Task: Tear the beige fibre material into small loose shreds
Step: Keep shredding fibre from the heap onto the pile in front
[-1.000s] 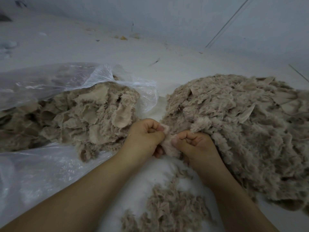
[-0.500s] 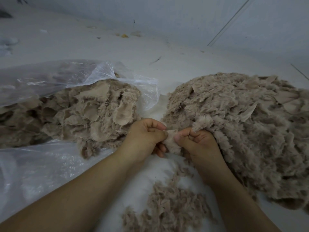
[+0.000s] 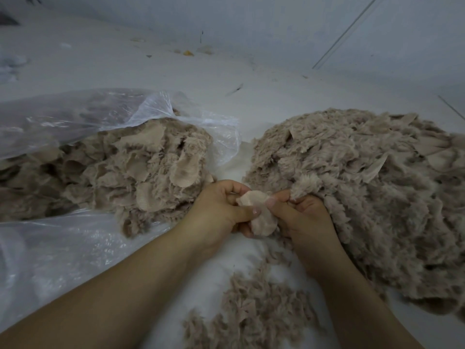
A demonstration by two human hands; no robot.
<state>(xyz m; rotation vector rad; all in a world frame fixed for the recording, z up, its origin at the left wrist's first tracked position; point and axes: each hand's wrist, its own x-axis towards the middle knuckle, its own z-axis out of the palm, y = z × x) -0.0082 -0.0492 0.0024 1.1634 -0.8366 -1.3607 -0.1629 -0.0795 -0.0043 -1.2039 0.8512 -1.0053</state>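
Beige fibre piece (image 3: 260, 214) is being pinched by left hand (image 3: 221, 210) & right hand (image 3: 302, 215), fingers clenched on it, btw two piles.

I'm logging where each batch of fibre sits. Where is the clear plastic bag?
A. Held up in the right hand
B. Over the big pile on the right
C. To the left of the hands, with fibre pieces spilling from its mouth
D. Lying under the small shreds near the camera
C: the bag lies left of the left hand and right hand, with fibre pieces at its open mouth.
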